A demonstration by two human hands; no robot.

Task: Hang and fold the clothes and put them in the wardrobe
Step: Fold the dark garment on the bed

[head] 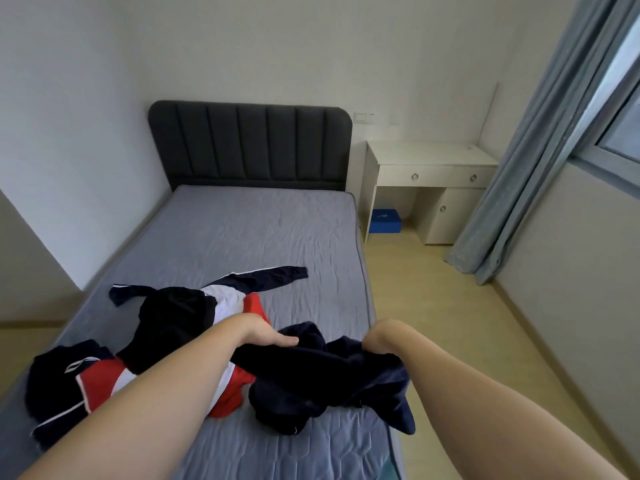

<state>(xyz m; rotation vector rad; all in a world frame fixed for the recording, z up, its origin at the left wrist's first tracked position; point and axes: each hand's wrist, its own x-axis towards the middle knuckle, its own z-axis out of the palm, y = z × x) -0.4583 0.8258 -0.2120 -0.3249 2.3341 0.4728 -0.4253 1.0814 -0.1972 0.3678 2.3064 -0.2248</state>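
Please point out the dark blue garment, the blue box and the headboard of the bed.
dark blue garment [311, 386]: head view, its bunched middle.
blue box [384, 220]: head view, its top face.
headboard [249, 147]: head view, a middle padded panel.

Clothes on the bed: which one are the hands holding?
The plain dark navy garment at the bed's near right edge; the left hand and right hand both grip it. The red, white and navy jackets and the black piece lie unheld further left.
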